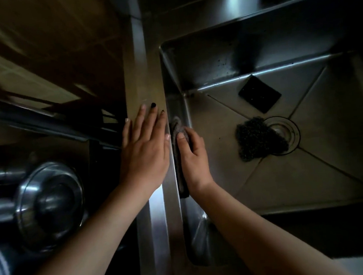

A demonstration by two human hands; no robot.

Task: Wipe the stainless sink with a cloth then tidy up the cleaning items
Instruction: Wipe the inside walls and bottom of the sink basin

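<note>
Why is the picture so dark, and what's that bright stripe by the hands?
Head view: dim light leaves most of the sink in shadow; the stripe is glare on the steel rim near the left hand; the right hand and its cloth look sharp, the lid at left is blurred.

kitchen, stainless sink, scourer, steel pots
</note>
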